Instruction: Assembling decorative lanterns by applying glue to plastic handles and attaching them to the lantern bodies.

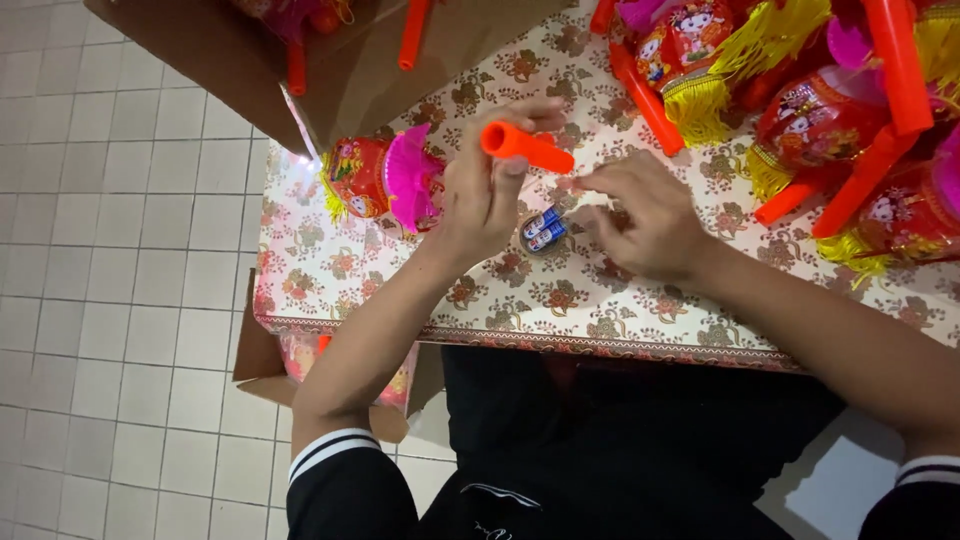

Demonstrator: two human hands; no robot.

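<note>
My left hand (pixel 487 190) holds an orange plastic tube handle (pixel 524 146) above the flowered tablecloth (pixel 560 300). Just right of it, my right hand (pixel 640 215) pinches something small at its fingertips near the tube's end; what it is I cannot tell. Below the tube, between both hands, two small batteries (pixel 542 230) with blue and white wrappers lie side by side on the cloth. A red lantern toy with a pink frill and yellow fringe (pixel 385 178) lies on the table just left of my left hand.
A pile of red lanterns with yellow tassels and orange handles (pixel 800 110) covers the table's far right. An open cardboard box (pixel 330 60) with more handles stands at the far left corner. Another box (pixel 300 370) sits under the table on the tiled floor (pixel 120 250).
</note>
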